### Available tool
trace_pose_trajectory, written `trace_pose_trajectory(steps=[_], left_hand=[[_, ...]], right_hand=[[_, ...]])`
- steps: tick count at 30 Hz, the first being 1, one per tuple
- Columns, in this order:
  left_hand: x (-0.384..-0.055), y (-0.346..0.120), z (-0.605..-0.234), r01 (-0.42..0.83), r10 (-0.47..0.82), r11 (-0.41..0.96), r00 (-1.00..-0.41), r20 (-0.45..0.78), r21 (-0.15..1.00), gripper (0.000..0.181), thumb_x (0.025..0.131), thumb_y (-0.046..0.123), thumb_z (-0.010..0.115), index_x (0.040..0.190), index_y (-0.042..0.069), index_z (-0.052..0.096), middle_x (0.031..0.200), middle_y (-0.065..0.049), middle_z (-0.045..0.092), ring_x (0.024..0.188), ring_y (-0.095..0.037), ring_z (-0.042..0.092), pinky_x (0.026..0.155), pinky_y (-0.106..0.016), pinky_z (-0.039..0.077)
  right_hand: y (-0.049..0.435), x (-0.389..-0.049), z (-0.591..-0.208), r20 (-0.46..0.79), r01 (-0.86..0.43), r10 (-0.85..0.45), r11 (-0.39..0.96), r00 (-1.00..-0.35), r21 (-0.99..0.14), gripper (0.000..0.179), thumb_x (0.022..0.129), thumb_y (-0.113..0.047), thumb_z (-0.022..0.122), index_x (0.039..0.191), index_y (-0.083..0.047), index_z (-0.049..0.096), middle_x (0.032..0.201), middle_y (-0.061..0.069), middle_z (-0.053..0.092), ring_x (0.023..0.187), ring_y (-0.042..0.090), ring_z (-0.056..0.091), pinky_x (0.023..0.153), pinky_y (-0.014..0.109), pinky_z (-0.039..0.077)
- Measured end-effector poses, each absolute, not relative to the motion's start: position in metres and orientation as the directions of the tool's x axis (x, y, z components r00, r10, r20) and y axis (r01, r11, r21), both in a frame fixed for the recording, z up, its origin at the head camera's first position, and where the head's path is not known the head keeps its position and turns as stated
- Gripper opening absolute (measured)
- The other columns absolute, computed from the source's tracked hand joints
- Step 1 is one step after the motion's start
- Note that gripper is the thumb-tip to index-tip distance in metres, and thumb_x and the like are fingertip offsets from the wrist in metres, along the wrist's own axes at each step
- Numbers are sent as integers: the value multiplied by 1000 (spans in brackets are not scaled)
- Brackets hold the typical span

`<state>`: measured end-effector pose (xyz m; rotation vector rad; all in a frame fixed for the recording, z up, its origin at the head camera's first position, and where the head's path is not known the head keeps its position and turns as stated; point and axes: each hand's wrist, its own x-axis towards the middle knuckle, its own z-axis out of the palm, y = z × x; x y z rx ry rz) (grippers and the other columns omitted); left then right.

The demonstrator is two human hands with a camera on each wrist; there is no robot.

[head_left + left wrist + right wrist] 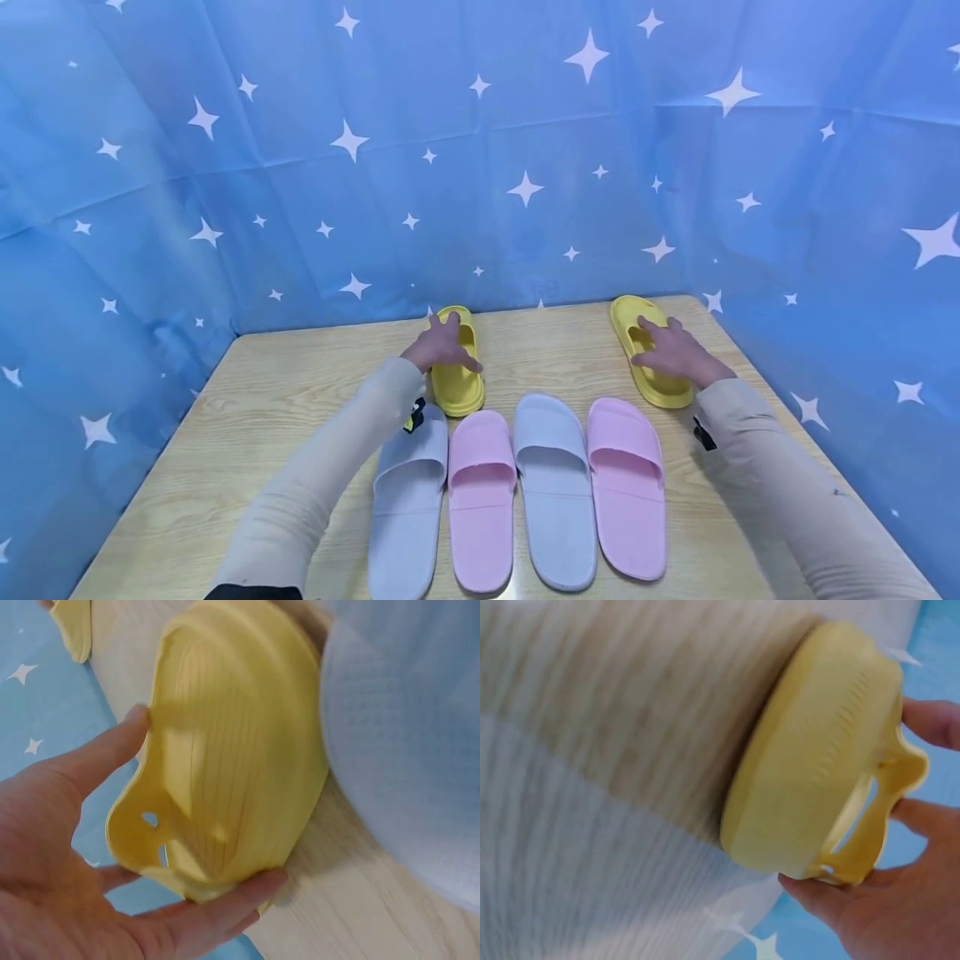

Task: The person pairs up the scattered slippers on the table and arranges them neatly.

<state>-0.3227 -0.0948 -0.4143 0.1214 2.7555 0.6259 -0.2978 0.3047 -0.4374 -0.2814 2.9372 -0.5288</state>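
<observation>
Toward the table's far edge my left hand (444, 343) spans a yellow slipper (457, 392). In the left wrist view my thumb (124, 739) touches one side of the slipper, with fingers at the opposite side near its strap. Farther right, my right hand (678, 350) reaches across the matching yellow slipper (671, 392). The right wrist view shows fingertips on both sides of that slipper (810, 765). Its sole lies close to the tabletop. Whether either sole is lifted slightly, I cannot tell.
A row of slippers lies nearer me: a blue-grey one (405, 517), a pink one (482, 525), another blue-grey one (557, 517) and another pink one (628, 508). All rest on the wooden table (225, 467). A blue curtain with white stars (450, 167) surrounds the back and sides.
</observation>
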Motion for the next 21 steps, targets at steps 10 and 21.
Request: trace_pose_trajectory(steps=[10, 21], left_hand=[[-322, -92, -409, 49, 234, 884, -907, -350, 464, 116, 69, 29, 87, 156, 24, 10, 160, -20, -5, 137, -36, 36, 99, -45, 49], [-322, -73, -411, 100, 278, 886, -896, -346, 453, 121, 69, 36, 86, 155, 34, 1, 161, -19, -5, 143, -42, 27, 109, -52, 37]], right_hand=[[308, -303, -440, -164, -112, -182, 924, -969, -366, 86, 90, -38, 59, 153, -3, 15, 147, 45, 9, 126, 66, 26, 98, 75, 29], [307, -304, -441, -147, -123, -190, 918, -971, -376, 85, 90, -37, 59, 153, -3, 15, 147, 45, 7, 128, 67, 22, 98, 76, 27]])
